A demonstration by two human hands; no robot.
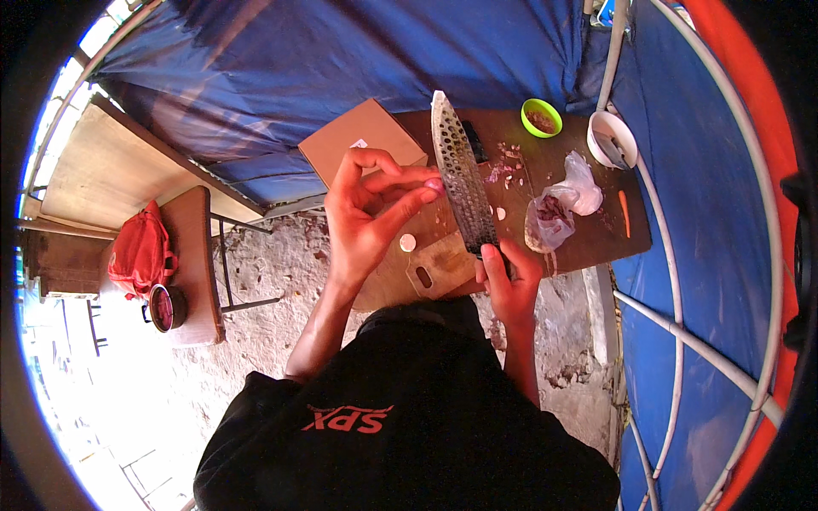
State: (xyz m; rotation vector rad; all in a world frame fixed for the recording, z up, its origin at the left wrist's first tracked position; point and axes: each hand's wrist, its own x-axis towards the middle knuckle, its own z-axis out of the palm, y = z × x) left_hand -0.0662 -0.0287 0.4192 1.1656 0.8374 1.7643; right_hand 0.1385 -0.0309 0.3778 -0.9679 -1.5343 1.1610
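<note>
Knife point(464, 175) up at one o'clock, right hand point(514, 277) gripping its handle, left hand point(366, 209) pinching a small pink piece point(435, 184), perhaps shallot, beside the blade; scraps point(511, 162) towards two suggest some work's done, carrot point(625, 213) near three looks uncut.

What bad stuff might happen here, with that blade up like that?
The left hand is very close to the blade that the right hand holds, so a slip might cut it. The white bowl sits near the table's edge; a bump might knock it off.
</note>
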